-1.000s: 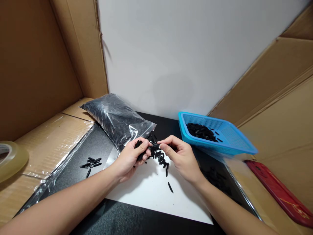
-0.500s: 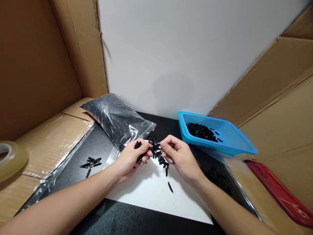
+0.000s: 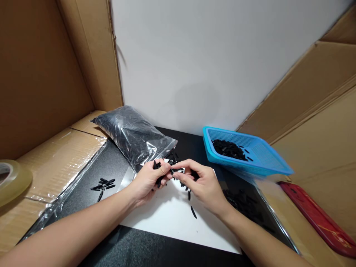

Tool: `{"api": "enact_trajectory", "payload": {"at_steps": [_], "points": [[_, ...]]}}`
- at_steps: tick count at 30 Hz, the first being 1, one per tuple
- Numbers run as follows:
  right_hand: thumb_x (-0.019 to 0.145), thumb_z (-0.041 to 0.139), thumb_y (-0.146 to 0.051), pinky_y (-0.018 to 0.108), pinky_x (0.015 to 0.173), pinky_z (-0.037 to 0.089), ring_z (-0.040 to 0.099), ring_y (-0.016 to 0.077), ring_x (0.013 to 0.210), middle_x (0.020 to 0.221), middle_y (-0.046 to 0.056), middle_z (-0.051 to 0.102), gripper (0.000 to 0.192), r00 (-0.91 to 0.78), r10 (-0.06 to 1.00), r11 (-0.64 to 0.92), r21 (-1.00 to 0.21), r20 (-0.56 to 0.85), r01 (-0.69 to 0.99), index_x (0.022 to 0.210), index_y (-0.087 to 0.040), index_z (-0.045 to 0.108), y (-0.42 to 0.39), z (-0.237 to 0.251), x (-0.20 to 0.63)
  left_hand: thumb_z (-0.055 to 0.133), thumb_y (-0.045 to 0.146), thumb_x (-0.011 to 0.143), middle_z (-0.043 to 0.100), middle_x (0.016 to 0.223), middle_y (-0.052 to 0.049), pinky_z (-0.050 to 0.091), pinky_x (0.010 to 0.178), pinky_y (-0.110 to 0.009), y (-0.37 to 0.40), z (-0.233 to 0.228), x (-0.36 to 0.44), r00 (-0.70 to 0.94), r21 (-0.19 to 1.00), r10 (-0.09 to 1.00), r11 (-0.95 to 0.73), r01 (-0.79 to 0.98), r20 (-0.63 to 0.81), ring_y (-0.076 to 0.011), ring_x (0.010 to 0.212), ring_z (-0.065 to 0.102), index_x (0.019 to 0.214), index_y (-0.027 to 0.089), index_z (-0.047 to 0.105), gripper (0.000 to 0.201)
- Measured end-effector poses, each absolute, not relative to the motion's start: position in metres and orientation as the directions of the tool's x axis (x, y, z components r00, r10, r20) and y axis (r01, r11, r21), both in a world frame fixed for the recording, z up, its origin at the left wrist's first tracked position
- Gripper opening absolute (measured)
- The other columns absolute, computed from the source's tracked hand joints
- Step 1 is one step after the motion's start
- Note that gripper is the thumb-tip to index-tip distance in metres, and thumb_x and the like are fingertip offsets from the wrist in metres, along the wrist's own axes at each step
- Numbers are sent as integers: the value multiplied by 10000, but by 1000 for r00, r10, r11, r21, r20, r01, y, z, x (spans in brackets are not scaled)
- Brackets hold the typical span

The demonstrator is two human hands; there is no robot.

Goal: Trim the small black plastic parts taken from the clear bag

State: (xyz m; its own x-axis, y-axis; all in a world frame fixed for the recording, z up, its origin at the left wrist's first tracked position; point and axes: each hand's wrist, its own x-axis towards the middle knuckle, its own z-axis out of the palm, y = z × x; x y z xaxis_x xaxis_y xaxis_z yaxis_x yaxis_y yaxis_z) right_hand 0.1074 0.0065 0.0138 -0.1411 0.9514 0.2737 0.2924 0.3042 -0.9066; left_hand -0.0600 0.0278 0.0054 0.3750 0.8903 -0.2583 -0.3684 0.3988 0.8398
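My left hand (image 3: 151, 178) is curled round several small, slender black pieces (image 3: 158, 181), some of which stick out beside the thumb. My right hand (image 3: 201, 183) meets its fingertips, with thumb and index finger closing about a thin black piece (image 3: 177, 170); the contact is partly hidden. Something dark also shows behind the right fingers, and I cannot tell whether it is held. Below both hands lies a white sheet (image 3: 167, 218), with a loose black piece (image 3: 193, 212) on it. More pieces trail under the right hand, largely covered.
A clear bag (image 3: 130, 133) full of black pieces lies behind the left hand. At the right stands a blue basket (image 3: 267, 152) holding a black heap (image 3: 229, 149). A small group of pieces (image 3: 103, 184), a tape roll (image 3: 19, 181) and a red object (image 3: 314, 218) lie around.
My right hand has shifted left and slightly down to the left fingertips, its thumb and index finger stretched further out. The left hand has barely moved.
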Motion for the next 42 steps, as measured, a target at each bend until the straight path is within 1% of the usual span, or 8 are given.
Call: {"api": "enact_trajectory", "payload": {"at_steps": [5, 9, 12, 22, 26, 33, 39, 42], "points": [[828, 669, -284, 258, 471, 253, 329, 101, 491, 532, -48, 449, 158, -77, 940, 340, -884, 334, 321, 848, -164, 771, 7, 12, 109, 825, 447, 689, 588, 577, 32, 223, 358, -111, 27, 7, -59, 383, 830, 886, 408, -380, -260, -16, 425, 415, 720, 137, 577, 398], [828, 680, -266, 254, 469, 256, 345, 100, 498, 551, -35, 493, 137, -21, 922, 372, -871, 386, 322, 843, -170, 777, 8, 12, 111, 532, 395, 912, 574, 585, 4, 212, 334, -119, 28, 11, -59, 403, 771, 858, 481, -418, -318, -45, 427, 428, 815, 128, 637, 303], [834, 685, -262, 250, 467, 258, 340, 100, 499, 554, -34, 505, 124, -13, 916, 383, -867, 400, 320, 849, -187, 783, 8, 12, 111, 361, 287, 945, 575, 612, -28, 221, 329, -123, 30, 15, -61, 435, 720, 830, 535, -443, -349, -68, 461, 477, 861, 109, 658, 356], [826, 689, -299, 247, 491, 307, 383, 109, 522, 566, -38, 512, 130, 7, 926, 360, -890, 377, 280, 823, -183, 747, 9, 13, 111, 588, 476, 899, 534, 623, 15, 214, 341, -105, 26, 7, -60, 469, 775, 830, 499, -387, -301, -48, 456, 450, 815, 162, 564, 325], [842, 678, -370, 240, 503, 327, 395, 110, 548, 596, -39, 480, 207, 8, 954, 293, -935, 301, 199, 756, -182, 671, 12, 13, 112, 528, 509, 915, 425, 565, 46, 147, 337, -119, 28, 7, -62, 531, 728, 776, 575, -374, -340, -50, 426, 406, 741, 180, 508, 374], [782, 735, -496, 201, 406, 164, 219, 51, 423, 504, -110, 326, 360, -69, 997, 7, -988, 18, -155, 733, -192, 547, 15, 12, 109, 423, 289, 887, 422, 570, 21, 117, 339, -138, 29, 13, -64, 560, 668, 746, 625, -404, -359, -67, 434, 417, 719, 164, 530, 236], [718, 703, -366, 173, 357, 110, 227, 51, 409, 596, -21, 608, 288, -212, 966, -231, -868, -149, -440, 675, -210, 465, 18, 19, 111, 492, 289, 864, 441, 586, 34, 130, 346, -150, 26, 15, -63, 531, 700, 757, 611, -369, -381, -52, 418, 392, 773, 171, 542, 157], [725, 672, -403, 178, 351, 89, 205, 52, 403, 591, -25, 591, 270, -272, 945, -291, -849, -182, -442, 682, -207, 492, 19, 20, 113, 512, 293, 877, 451, 590, 45, 151, 355, -146, 25, 16, -61, 493, 743, 780, 579, -336, -384, -48, 419, 398, 838, 183, 547, 122]]}}
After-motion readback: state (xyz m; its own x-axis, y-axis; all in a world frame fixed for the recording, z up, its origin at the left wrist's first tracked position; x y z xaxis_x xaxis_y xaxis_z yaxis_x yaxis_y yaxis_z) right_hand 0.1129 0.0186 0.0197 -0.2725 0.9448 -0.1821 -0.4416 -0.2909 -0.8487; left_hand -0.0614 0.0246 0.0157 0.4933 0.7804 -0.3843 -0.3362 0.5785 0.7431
